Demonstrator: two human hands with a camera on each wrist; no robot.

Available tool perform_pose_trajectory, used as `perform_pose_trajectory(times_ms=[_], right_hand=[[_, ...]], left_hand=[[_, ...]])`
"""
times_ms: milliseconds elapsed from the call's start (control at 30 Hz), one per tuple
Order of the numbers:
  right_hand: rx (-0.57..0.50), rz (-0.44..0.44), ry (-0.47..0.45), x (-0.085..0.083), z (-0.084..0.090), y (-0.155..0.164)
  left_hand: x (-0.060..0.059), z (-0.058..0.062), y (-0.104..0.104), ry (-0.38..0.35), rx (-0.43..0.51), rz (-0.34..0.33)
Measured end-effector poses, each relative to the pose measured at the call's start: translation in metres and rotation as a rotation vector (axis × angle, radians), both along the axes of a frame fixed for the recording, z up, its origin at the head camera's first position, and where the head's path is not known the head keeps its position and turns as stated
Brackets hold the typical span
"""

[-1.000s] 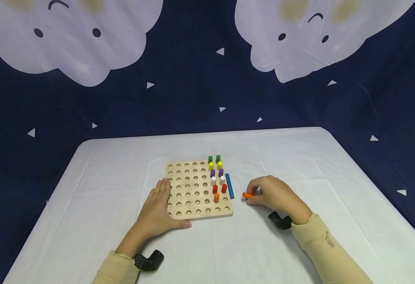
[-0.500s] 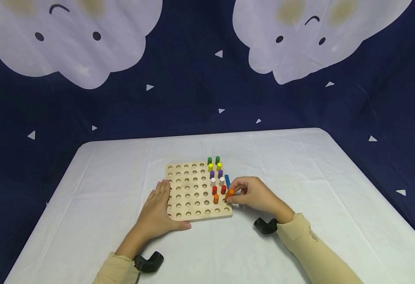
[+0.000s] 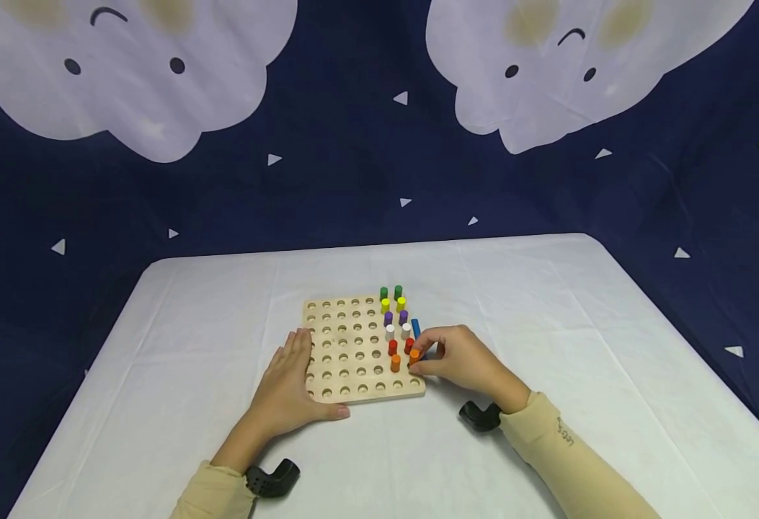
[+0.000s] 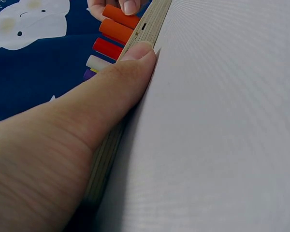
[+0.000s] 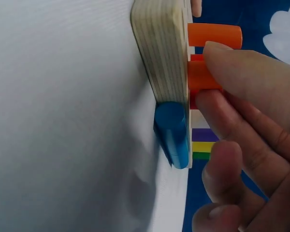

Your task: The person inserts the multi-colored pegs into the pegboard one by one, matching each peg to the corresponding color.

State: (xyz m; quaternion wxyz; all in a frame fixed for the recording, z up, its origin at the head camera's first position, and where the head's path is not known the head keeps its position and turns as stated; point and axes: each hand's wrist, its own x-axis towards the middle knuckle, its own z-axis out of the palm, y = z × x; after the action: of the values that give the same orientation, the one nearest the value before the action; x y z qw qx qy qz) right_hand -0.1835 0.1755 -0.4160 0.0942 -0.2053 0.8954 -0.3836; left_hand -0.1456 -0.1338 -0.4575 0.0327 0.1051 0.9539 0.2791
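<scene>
My left hand rests against the left side of a wooden pegboard, its fingers straight and its thumb along the front edge. In the left wrist view that thumb presses on the board's side. At the board's right edge, my right hand pinches an orange peg between thumb and finger. The peg stands upright at a hole, its lower end against the board. Beside it stands another orange peg. Pairs of red, white, purple, yellow and green pegs run behind.
A longer blue rod lies on the white-covered table along the board's right side, partly behind my right hand in the head view. Many holes in the board hold no pegs. A dark blue cloth with clouds hangs behind the table.
My right hand has carried the orange peg leftward from the table to the board and turned it upright beside the other orange peg. The left hand stays in place.
</scene>
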Motion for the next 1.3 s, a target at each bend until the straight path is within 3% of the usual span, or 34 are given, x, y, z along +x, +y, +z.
perform_pose_trajectory(times_ms=[333,533,633,767,933,1133,1300], right_hand=[[-0.014,-0.008,-0.039,0.002,-0.003,-0.002],[0.032,0.022,0.027,0.001,-0.005,-0.001],[0.039,0.051,0.008,-0.002,0.000,0.004],[0.062,-0.037,-0.015,-0.005,0.006,0.013],[0.197,-0.187,0.012,-0.007,-0.002,0.009],[0.337,-0.257,0.027,-0.004,-0.006,-0.008],[0.431,-0.255,0.059,-0.003,0.000,-0.014]], left_hand=[[0.000,-0.001,0.000,0.004,0.000,0.000],[0.001,-0.002,0.000,0.004,0.007,0.001],[0.001,-0.002,0.000,0.007,0.009,0.001],[0.002,-0.001,0.000,0.009,0.005,0.000],[0.001,-0.002,0.001,0.012,0.000,-0.005],[0.002,-0.004,0.001,0.010,0.005,-0.001],[0.003,-0.003,0.001,0.013,0.008,0.004]])
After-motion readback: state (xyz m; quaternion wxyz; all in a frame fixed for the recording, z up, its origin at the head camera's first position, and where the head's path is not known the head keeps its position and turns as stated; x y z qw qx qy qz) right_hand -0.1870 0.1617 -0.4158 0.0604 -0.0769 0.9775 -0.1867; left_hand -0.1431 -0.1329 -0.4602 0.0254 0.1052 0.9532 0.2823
